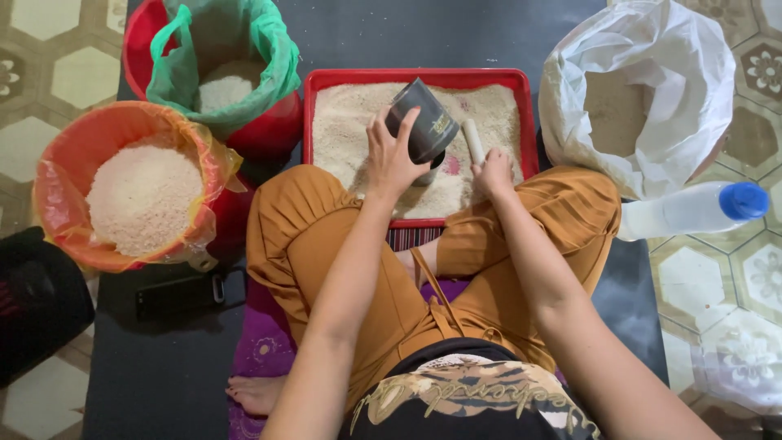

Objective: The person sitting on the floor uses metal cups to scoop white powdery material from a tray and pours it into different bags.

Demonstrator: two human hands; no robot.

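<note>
Left hand (393, 156) grips the dark cylindrical metal cup (423, 122), tilted over the red rectangular plastic tray of pale grain (326, 79). Right hand (494, 172) is closed round a pale stick (472, 140). Probably best to pour slowly, keeping the cup low inside the rim.

A white sack (643, 90) stands top right (open-mouthed), a blue-capped clear bottle (692, 209) lying just below it.
</note>
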